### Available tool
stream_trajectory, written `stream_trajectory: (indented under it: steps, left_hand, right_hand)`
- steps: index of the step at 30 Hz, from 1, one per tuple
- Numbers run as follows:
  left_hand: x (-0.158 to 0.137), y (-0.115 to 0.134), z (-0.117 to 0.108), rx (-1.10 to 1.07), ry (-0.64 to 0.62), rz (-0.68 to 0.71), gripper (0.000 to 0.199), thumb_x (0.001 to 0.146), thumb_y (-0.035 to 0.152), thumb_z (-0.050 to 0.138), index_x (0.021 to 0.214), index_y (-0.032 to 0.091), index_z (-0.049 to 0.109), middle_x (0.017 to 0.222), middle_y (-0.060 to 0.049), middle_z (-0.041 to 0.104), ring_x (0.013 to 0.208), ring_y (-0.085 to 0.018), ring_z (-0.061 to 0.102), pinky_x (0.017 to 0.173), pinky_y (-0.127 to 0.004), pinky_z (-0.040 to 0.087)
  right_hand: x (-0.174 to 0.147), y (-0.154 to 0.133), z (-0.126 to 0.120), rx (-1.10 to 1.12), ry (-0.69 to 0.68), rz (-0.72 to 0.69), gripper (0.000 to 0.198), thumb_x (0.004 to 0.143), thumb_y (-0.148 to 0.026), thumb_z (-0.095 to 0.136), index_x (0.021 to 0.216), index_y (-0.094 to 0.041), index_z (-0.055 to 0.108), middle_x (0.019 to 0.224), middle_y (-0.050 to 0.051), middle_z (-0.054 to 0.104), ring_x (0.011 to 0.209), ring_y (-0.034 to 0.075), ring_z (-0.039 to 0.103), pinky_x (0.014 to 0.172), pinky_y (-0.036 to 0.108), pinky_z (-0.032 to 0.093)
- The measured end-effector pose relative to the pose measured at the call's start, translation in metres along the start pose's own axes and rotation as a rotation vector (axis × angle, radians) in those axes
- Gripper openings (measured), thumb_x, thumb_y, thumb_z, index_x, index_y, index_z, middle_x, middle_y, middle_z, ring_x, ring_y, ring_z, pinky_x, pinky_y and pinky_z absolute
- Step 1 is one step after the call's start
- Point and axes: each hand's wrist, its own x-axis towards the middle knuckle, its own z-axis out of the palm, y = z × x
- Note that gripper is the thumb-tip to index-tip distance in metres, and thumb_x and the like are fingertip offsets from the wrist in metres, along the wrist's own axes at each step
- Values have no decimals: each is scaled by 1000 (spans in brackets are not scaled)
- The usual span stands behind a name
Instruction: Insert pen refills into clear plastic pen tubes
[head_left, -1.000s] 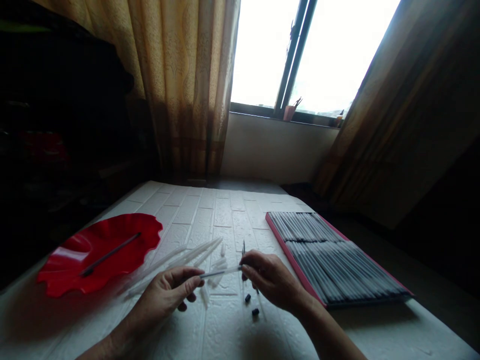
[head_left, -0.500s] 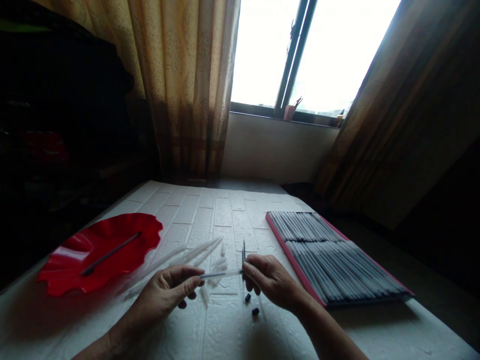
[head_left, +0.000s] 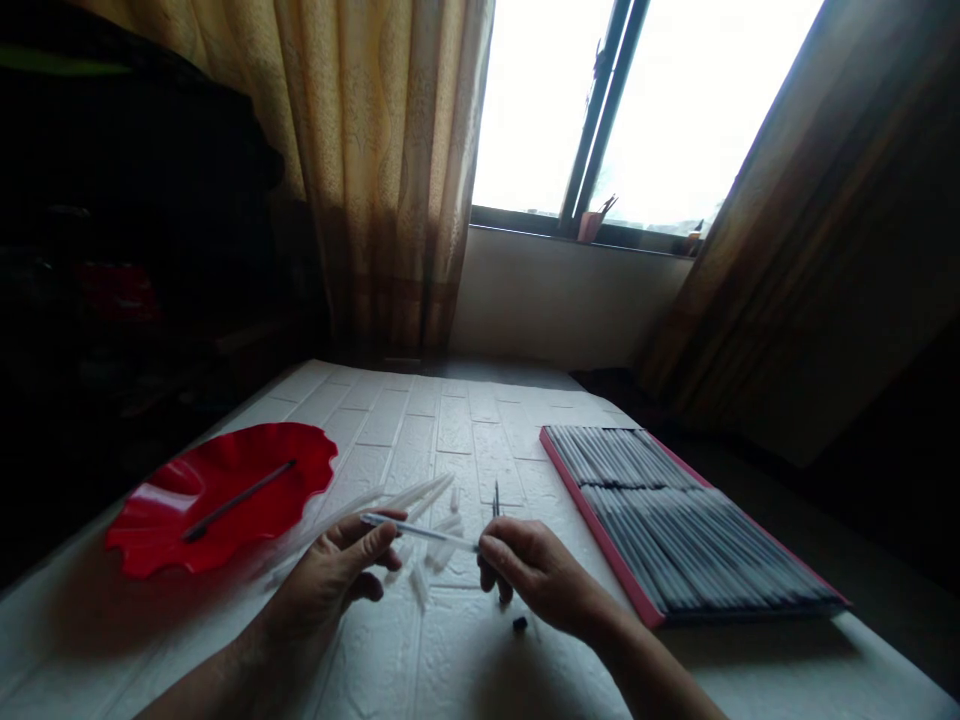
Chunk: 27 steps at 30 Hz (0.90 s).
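Note:
A slim, clear pen barrel [head_left: 435,534] spans the gap between my two hands. My left hand [head_left: 352,560] pinches it between thumb and fingers, and its left end pokes out past the fingertips. The barrel's right end is in the closed fingers of my right hand [head_left: 529,560], which hide its tip. Just beyond the right hand show thin, dark, pointed pen refills [head_left: 496,498]; whether that hand touches them I cannot tell. One small black plug [head_left: 520,624] lies below the right hand, and another is partly hidden by its fingers. Clear plastic tubes and short pieces [head_left: 420,580] lie between the hands.
A wavy-edged red dish [head_left: 161,540] on the left holds one dark pen [head_left: 240,499]. To the right, a red-edged box [head_left: 600,540] is packed with rows of grey pens [head_left: 697,550]. The table [head_left: 454,420] has a white brick-pattern cover. Curtains and a window stand behind.
The barrel's left end has risen and now shows past my left fingers. My right hand has come lower over one black plug. The whole view has shifted slightly.

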Motion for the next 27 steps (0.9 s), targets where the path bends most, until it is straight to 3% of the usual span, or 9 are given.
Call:
stream_trajectory:
  steps: [12,18,23,27]
  left_hand:
    - [2,0,-2,-107,15,3,38,61,43,88,88,19,77,63,-1,67,61,-14,61,47,-19,37]
    - [8,-7,-2,-135,47,5,43,59,45,88,91,19,76,65,0,67,61,-14,63,44,-18,36]
    - [13,-15,-2,-158,72,-5,46,54,49,89,87,20,75,67,0,67,57,-13,63,42,-18,34]
    - [12,-13,-3,-171,79,-12,43,52,45,91,82,19,74,73,-2,71,57,-13,63,45,-19,36]
  right_hand:
    - [3,5,9,330,-163,154,55,84,-65,52,59,-17,49,50,-3,55,36,4,39,35,16,21]
    - [2,1,16,281,-233,178,53,83,-64,53,59,-17,49,50,-3,55,38,4,42,36,15,26]
    - [-1,-2,29,184,-224,192,38,86,-49,57,66,-17,53,55,-3,57,42,5,45,40,15,33]
    - [-1,-3,30,183,-256,167,37,88,-45,54,64,-16,53,56,-2,58,43,5,47,41,15,35]
